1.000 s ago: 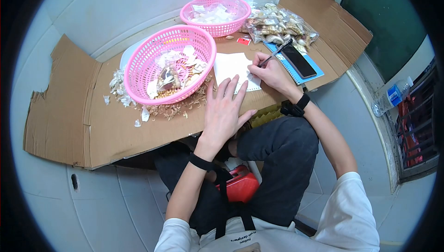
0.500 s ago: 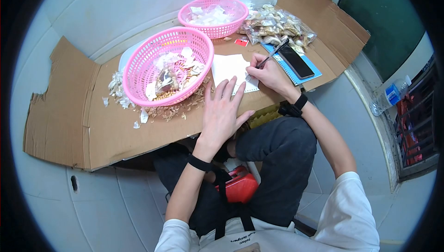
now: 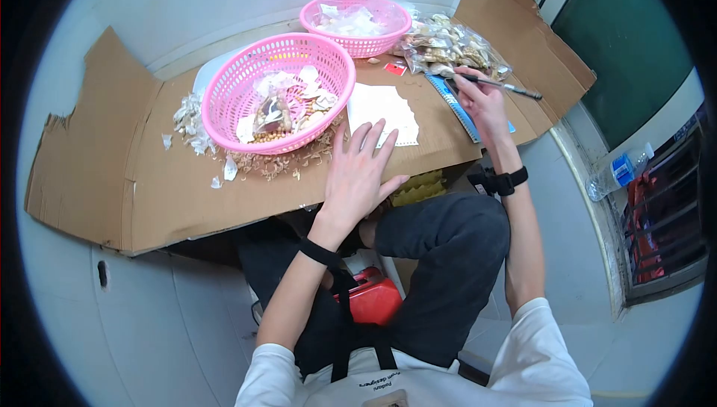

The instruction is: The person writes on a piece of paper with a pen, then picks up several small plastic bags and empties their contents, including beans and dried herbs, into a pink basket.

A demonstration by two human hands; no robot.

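Note:
A white sheet of paper (image 3: 385, 112) with a ragged top edge lies on the cardboard (image 3: 187, 213). My left hand (image 3: 358, 172) rests with fingers spread on the cardboard, its fingertips at the paper's lower edge. To the right, my right hand (image 3: 484, 104) holds a black pen (image 3: 515, 89) above the blue notebook (image 3: 464, 112). The pen points off to the right. My right hand and forearm hide most of the phone on the notebook.
A pink basket (image 3: 216, 101) with beads, scraps and a small bag stands left of the paper. Behind it are a second pink basket (image 3: 357, 47) and filled clear bags (image 3: 455, 45). Shavings lie around the front basket. A plastic bottle (image 3: 620, 171) is far right.
My right hand has lifted off the paper and moved right and up over the notebook, with the pen still in it. The view has shifted slightly. My left hand remains at the paper.

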